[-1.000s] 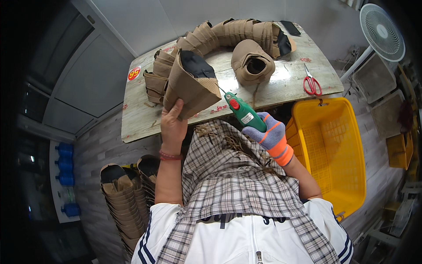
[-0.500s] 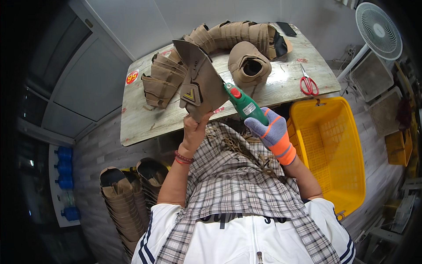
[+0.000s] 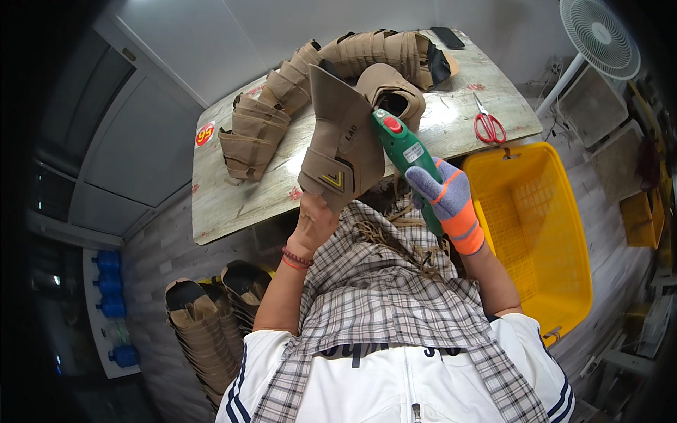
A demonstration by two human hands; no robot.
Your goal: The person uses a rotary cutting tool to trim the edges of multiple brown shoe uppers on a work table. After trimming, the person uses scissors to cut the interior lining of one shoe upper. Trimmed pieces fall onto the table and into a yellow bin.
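Observation:
My bare left hand (image 3: 315, 224) grips a tan cap (image 3: 331, 151) by its lower edge and holds it up above the near side of the table. The cap bears dark lettering and a yellow V-shaped emblem. In my right hand (image 3: 451, 201), gloved in grey and orange, is a green handheld power tool (image 3: 409, 153) with a red button. Its front end is at the cap's right edge; I cannot tell whether they touch. Behind the tool, another tan cap (image 3: 381, 79) lies on the table, partly hidden. Loose thread scraps (image 3: 384, 236) lie on my checked apron.
The table (image 3: 247, 215) carries nested rows of tan caps (image 3: 257, 130), red-handled scissors (image 3: 488, 127) and a dark phone (image 3: 448, 38). A yellow basket (image 3: 575, 268) stands at right, below a white fan (image 3: 601, 35). More stacked caps (image 3: 204, 331) stand low at left.
The cap in my left hand has turned, showing its lettered side more fully. My right hand and the tool have shifted slightly right and down. The whole view has shifted a little.

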